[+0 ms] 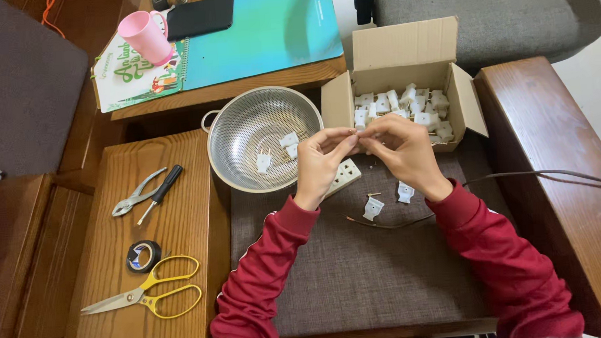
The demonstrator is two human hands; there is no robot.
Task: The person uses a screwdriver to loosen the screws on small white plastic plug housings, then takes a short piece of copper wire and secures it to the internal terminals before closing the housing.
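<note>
1. Yellow scissors point(149, 295) lie nearest, at 8 o'clock on the bench point(173, 217).
2. Left hand point(321, 162) and right hand point(402, 150) pinch a tiny part together, each grip narrow.
3. Cardboard box point(404, 54) of white plugs point(407, 105) sits at 1 o'clock.

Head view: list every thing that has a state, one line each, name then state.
left hand: fingertips pinched on a small part, too small to tell
right hand: fingertips meeting the left's
cardboard box: flaps open, holding white plugs
metal colander: upright, two white plugs inside
yellow scissors: closed, lying flat
pliers: handles apart
pink cup: upside down
</note>
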